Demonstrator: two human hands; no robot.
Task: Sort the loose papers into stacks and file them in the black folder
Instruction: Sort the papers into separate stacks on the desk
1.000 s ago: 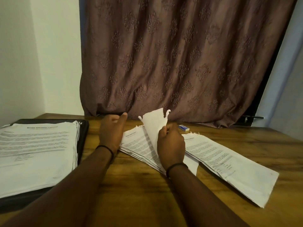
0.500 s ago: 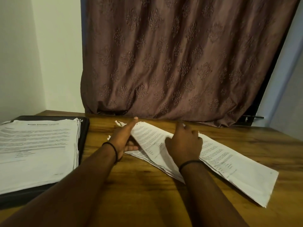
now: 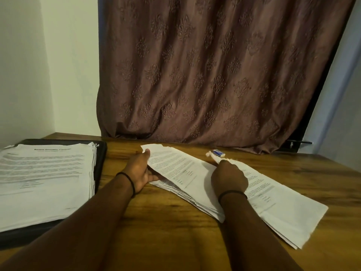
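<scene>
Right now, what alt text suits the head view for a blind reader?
On a wooden table, the left hand grips the top sheet of the middle stack while the right hand touches the far corner of the right stack. A thicker stack lies on the open black folder at left.

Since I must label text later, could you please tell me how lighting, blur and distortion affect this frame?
Head view: dim, warm light, no glare; print on the white paper stack on the black folder is too soft to read; wide-angle distortion slants the brown patterned curtain.
</scene>
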